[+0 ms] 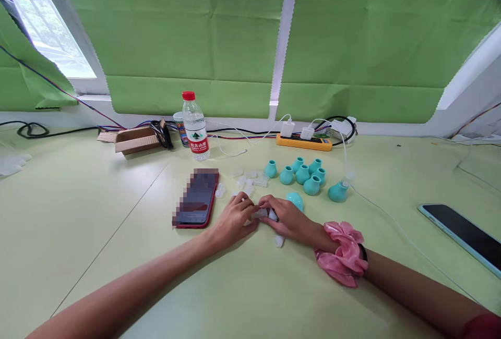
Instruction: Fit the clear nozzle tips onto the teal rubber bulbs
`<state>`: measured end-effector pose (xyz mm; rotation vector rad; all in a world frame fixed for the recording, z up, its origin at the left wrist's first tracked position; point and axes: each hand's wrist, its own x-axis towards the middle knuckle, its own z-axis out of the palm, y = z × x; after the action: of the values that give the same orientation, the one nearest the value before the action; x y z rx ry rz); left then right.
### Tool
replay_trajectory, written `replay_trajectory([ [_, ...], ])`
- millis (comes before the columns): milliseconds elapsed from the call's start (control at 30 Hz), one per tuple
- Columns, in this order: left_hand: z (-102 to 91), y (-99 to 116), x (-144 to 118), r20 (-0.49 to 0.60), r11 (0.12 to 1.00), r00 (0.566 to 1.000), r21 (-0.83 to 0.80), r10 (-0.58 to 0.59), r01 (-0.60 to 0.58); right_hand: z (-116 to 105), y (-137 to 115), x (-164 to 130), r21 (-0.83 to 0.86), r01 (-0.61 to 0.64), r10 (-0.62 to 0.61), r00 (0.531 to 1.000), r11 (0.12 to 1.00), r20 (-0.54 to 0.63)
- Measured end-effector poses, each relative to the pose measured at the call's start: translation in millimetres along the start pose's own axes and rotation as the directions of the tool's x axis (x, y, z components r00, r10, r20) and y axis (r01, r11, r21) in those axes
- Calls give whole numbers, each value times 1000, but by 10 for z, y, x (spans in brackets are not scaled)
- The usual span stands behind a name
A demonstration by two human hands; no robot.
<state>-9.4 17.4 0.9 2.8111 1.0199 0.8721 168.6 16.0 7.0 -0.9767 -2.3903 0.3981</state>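
Note:
My left hand (235, 219) and my right hand (287, 219) meet at the middle of the pale green table (117, 234). Both pinch a small clear plastic piece (261, 214) between their fingertips. A teal rubber bulb (295, 201) lies just behind my right hand, partly hidden by it. Several more teal bulbs (303, 174) stand in a group farther back, one (337, 191) apart to the right. Loose clear plastic pieces (250, 180) are scattered behind my hands, and one (278, 241) lies under my right wrist. A pink scrunchie (342, 255) sits on my right wrist.
A red-cased phone (198, 198) lies left of my hands. A water bottle (194, 128), a cardboard box (135, 141) and an orange power strip (303, 142) with chargers line the back. Another phone (464, 234) lies at the right, with a white cable (391, 224) across the table.

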Motion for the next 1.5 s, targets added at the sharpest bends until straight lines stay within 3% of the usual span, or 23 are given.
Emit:
replay_trajectory([
  [167,19,-3,1,-32,999,998,-3,49,-49,-64,-19,17,-43,39,-41,999,998,-27],
  [267,24,-26,-18,-115,998,992,-25,59,-62,-251,-10,65,-233,73,-116,977,970,-177],
  [333,14,-34,-30,-170,996,984,-57,51,-62,-402,30,108,-397,-28,-96,952,918,-290],
  [433,-37,3,-30,-200,981,978,-193,-52,13,-536,156,161,-550,-283,45,913,786,-405],
  [500,-84,65,-18,-171,943,970,-315,-170,109,-534,274,175,-606,-385,116,893,696,-434],
  [667,-163,226,19,-62,780,924,-559,-377,281,-432,537,156,-668,-442,244,895,599,-374],
  [767,-196,256,40,-59,748,918,-602,-393,281,-430,605,149,-657,-421,248,906,626,-344],
  [900,-229,253,55,-37,729,913,-615,-406,300,-439,598,162,-592,-336,174,933,732,-314],
  [1133,-252,294,66,144,493,856,-765,-496,414,-493,306,137,-260,-52,-54,922,964,-384],
  [1300,-352,258,131,190,306,854,-878,-484,368,-512,-20,99,-145,86,-123,955,986,-269],
  [1367,-323,245,101,130,391,868,-854,-480,344,-452,-76,91,-164,93,-129,965,982,-229],
  [1433,-265,265,26,-56,632,912,-737,-407,237,-350,-81,76,-180,65,-105,969,981,-222],
  [1500,-225,327,-63,-253,828,938,-557,-238,61,-228,-56,51,-175,13,-54,971,984,-231],
])
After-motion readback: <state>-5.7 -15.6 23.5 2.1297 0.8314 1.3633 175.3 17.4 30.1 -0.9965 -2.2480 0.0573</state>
